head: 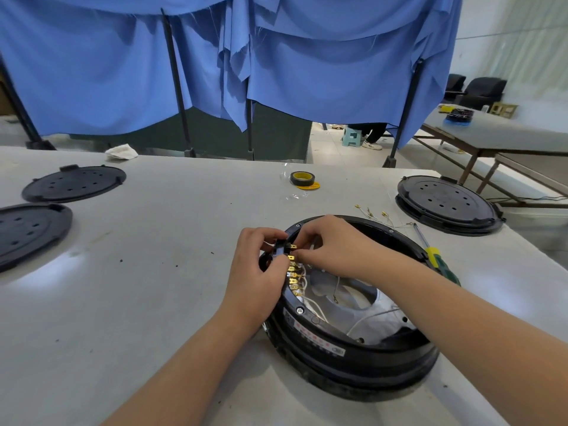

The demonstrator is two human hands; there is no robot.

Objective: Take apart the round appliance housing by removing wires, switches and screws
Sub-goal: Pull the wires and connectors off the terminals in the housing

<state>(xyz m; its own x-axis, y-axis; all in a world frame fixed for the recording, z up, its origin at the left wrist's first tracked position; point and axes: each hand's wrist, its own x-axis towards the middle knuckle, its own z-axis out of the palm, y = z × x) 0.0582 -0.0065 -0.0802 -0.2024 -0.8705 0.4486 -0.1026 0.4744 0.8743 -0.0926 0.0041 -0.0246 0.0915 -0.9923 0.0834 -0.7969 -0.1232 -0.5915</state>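
Observation:
A round black appliance housing (353, 352) lies open on the grey table, with white wires (362, 321) and a silver plate inside. On its left rim sits a black switch block (281, 245) with a row of brass terminals (293, 276). My left hand (258, 269) grips the switch block from the outer side. My right hand (329, 244) reaches over the rim and pinches a wire connector at the top terminals. My fingers hide the connector itself.
A yellow-and-green screwdriver (436, 256) lies right of the housing, with loose removed wires (381, 215) behind. Another closed housing (445, 204) stands at the right, two black lids (73, 182) at the left, a tape roll (302, 178) and a white rag (121, 151) farther back.

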